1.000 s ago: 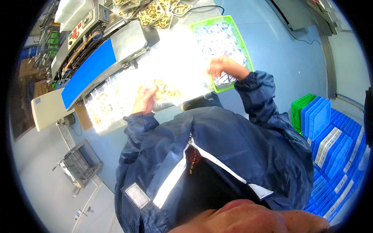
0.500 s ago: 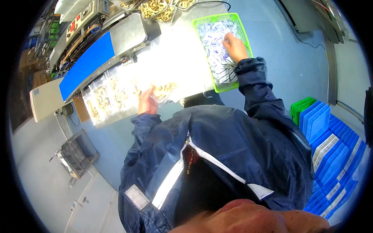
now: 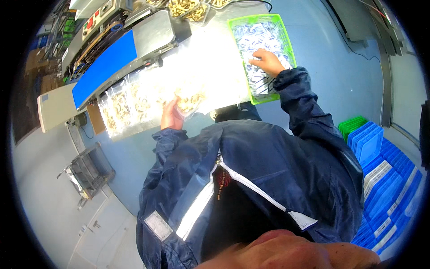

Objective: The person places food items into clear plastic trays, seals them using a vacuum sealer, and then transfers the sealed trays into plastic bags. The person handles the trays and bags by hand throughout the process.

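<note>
Head view: the right hand (image 3: pixel 267 61) reaches into the green basket (image 3: pixel 287 41) that stands at the right end of the table (image 3: pixel 219 67). The basket is full of small white sachets (image 3: pixel 255 36). The fingers are curled down into the sachets near the basket's middle; whether they grip one I cannot tell, since the fingertips are hidden among the packets.

The left hand (image 3: pixel 171 115) lies at the table's near edge, left of the middle. Its fingers rest on a clear bag (image 3: pixel 190 99) holding pale, tan pieces; the hand looks closed on the bag's near end, though glare from the bright tabletop blurs the grip. More clear bags (image 3: pixel 125 105) with similar contents lie in a row along the near edge toward the left end of the table, just beside the hand.

Behind the table's far edge runs a machine with a blue belt (image 3: pixel 105 67) and a metal cover (image 3: pixel 154 31). Trays of the tan pieces (image 3: pixel 188 6) sit at the far edge. On the floor to the right are stacked blue crates (image 3: pixel 385 179) and a green crate (image 3: pixel 351 125); to the left stands a wire cart (image 3: pixel 89 172). The person wears a dark blue jacket (image 3: pixel 277 166).
</note>
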{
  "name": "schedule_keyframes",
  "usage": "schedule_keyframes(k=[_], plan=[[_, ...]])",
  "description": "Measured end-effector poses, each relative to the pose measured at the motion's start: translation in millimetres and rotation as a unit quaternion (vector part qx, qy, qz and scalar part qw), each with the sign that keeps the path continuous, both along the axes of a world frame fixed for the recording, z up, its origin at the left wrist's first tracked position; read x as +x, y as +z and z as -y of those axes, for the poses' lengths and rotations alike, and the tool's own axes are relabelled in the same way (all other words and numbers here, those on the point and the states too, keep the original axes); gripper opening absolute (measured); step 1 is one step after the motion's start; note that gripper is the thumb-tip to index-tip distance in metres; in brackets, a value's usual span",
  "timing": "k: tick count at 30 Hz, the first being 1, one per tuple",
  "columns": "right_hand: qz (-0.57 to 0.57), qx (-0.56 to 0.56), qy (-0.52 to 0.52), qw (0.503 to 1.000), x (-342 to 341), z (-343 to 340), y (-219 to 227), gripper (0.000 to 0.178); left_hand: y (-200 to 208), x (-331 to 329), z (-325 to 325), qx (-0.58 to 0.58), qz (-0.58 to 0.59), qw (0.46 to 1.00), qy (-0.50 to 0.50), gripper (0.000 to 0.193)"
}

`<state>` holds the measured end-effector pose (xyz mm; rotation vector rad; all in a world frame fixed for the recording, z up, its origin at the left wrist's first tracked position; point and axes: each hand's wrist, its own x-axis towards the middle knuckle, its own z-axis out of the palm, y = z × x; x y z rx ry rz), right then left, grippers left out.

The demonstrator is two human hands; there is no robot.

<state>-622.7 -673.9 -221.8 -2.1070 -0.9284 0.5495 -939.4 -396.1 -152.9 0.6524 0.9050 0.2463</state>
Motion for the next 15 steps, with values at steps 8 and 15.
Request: schedule_keyframes(k=[8, 15], plan=[[-0.261, 0.083, -0.036, 0.961, -57.5, -59.5, 147.5, 0.032, -13.2, -48.5, -11.1, -0.07, 0.041, 0.995, 0.058, 0.031], [0.102, -0.042, 0.251, 0.962, -139.2, -140.2, 192.9, 0.028, -2.1, -98.7, -23.0, -0.094, 0.155, 0.983, 0.017, 0.043]])
